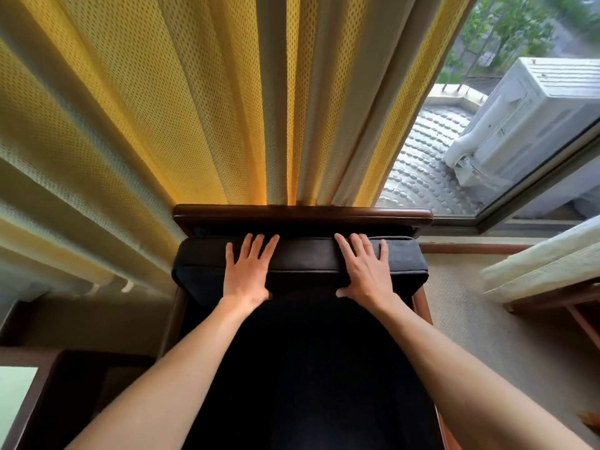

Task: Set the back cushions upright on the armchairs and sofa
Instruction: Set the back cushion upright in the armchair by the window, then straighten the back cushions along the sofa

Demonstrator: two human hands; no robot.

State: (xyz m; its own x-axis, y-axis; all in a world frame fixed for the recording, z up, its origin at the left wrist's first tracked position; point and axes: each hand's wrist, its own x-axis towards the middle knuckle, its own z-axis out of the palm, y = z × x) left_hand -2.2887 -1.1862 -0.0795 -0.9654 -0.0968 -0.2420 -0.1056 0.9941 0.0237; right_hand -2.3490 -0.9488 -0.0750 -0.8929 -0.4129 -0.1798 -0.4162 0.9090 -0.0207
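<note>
A dark back cushion stands against the wooden backrest rail of an armchair, seen from above. My left hand lies flat on the cushion's top edge left of centre, fingers spread, thumb tucked on its front face. My right hand rests the same way right of centre, thumb pointing inward on the front. Neither hand wraps around the cushion. The dark seat cushion fills the space below between my forearms.
A yellow curtain hangs right behind the chair, touching the rail. A window at the right shows an outdoor air-conditioner unit. A pale upholstered piece of furniture stands at the right, and a dark wooden table at the lower left.
</note>
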